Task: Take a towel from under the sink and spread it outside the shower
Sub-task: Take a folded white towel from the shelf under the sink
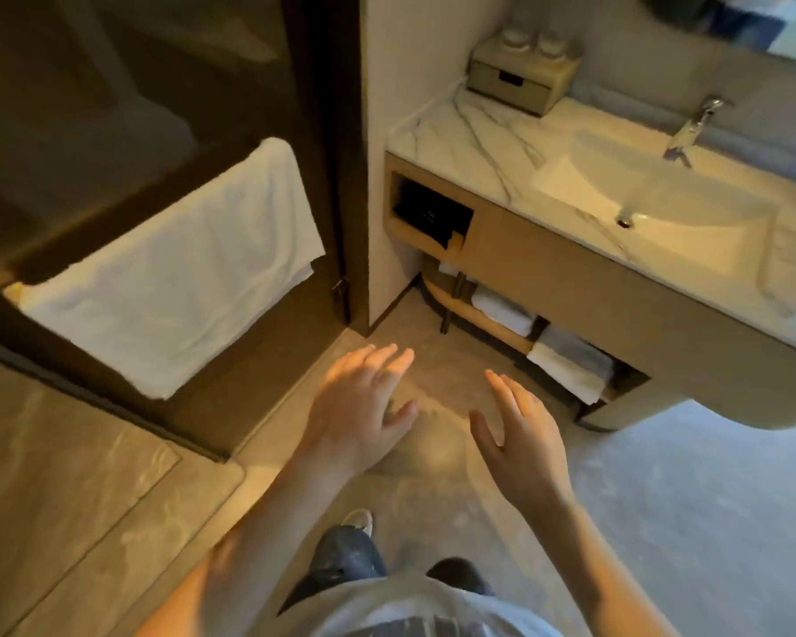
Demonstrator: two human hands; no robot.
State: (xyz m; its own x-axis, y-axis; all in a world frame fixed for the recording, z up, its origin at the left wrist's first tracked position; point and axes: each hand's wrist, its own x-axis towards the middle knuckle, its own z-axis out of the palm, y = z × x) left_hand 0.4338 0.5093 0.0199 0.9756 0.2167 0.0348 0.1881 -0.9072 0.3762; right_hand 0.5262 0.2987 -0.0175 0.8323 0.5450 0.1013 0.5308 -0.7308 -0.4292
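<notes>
Our left hand and right hand are spread wide, holding nothing, above the floor.

Risk: we may take the hanging towel from the shower door by mistake, or drag neighbouring folds off when pulling one out.

The folded towels, white and grey, lie stacked on the low shelf beneath the sink.

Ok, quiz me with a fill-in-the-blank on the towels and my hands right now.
The left hand and right hand both hold ____.
The folded towels sit on a shelf ____ the sink.
The hanging towel on the door bar is ____ in colour.
Missing words: nothing; under; white.
</notes>
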